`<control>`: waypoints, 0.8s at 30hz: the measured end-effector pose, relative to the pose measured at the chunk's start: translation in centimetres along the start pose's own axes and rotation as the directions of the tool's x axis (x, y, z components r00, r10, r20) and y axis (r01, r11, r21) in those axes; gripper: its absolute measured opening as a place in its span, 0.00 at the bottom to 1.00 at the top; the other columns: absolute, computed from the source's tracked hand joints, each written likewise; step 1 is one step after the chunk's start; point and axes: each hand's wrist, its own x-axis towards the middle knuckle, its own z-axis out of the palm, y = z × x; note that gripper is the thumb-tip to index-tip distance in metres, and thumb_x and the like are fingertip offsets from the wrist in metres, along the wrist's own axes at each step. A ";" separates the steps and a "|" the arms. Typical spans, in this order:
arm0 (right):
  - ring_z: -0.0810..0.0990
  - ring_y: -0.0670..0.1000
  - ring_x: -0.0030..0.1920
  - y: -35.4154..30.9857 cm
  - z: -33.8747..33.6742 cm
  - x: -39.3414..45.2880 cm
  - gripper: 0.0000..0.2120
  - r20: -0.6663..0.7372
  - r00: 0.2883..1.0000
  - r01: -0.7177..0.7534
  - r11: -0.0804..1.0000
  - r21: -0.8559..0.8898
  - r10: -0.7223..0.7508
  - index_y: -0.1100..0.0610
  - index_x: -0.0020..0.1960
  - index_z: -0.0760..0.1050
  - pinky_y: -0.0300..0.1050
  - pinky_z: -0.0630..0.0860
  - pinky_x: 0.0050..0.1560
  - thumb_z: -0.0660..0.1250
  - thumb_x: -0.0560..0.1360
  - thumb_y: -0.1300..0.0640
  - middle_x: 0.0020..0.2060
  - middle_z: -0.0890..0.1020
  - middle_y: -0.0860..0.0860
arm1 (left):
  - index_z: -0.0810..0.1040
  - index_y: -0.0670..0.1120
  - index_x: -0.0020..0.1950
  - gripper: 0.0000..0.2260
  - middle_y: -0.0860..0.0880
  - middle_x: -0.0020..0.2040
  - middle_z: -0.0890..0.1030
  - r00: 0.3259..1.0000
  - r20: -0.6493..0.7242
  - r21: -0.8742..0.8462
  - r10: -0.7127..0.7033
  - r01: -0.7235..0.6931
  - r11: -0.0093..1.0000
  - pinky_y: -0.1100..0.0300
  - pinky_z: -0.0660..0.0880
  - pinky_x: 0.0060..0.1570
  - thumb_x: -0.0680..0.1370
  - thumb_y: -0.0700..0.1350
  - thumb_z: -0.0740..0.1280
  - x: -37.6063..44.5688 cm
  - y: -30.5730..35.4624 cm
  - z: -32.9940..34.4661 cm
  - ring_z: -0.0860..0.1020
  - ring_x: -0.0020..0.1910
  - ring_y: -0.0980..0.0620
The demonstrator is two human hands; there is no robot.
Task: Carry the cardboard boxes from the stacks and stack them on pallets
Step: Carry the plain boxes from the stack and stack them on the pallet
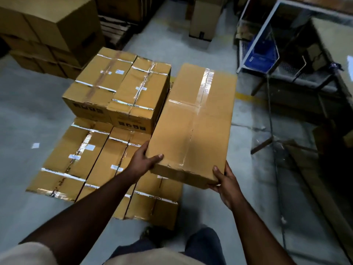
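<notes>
A long, flat cardboard box (193,123) of plain brown board, sealed down its length with glossy clear tape, is held out over the grey concrete floor (28,111), just to the right of the stack of boxes (107,131) and above its lower layer. Those stacked cartons are the same brown board, banded with shiny printed tape and dotted with small white labels; two sit on top of a lower layer of three.

Both arms reach forward, bare, elbows slightly bent. The left hand (143,159) grips the box's near left corner, thumb laid on the top face, fingers hidden beneath. The right hand (226,181) cups the near right corner, thumb up along the edge, fingers wrapped under. More brown cartons (47,31) stand at the far left; a metal-framed rack (267,41) stands right.
</notes>
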 end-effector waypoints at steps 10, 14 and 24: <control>0.79 0.56 0.66 -5.0 -0.3 21.5 0.25 0.084 0.996 -0.028 1.000 0.001 0.028 0.40 0.77 0.68 0.67 0.81 0.58 0.66 0.84 0.57 0.68 0.79 0.45 | 0.68 0.54 0.78 0.32 0.49 0.65 0.80 0.992 -0.090 0.029 -0.091 0.093 0.995 0.45 0.83 0.53 0.76 0.49 0.77 19.6 2.1 2.4 0.80 0.61 0.43; 0.78 0.57 0.69 -4.2 -0.3 33.3 0.29 0.158 0.985 -0.061 0.998 -0.023 0.064 0.39 0.79 0.66 0.68 0.80 0.61 0.69 0.82 0.54 0.71 0.78 0.43 | 0.71 0.54 0.75 0.28 0.48 0.65 0.81 0.972 -0.142 -0.006 -0.185 0.186 0.983 0.55 0.82 0.45 0.78 0.45 0.75 29.0 0.8 2.7 0.81 0.62 0.42; 0.75 0.52 0.72 1.0 2.3 49.9 0.30 0.132 0.983 -0.135 0.990 0.044 0.128 0.40 0.80 0.62 0.54 0.76 0.66 0.61 0.85 0.64 0.72 0.76 0.44 | 0.70 0.49 0.77 0.28 0.49 0.67 0.81 0.930 -0.323 0.088 -0.178 0.217 0.972 0.34 0.78 0.62 0.79 0.39 0.73 45.5 -5.6 0.8 0.80 0.64 0.42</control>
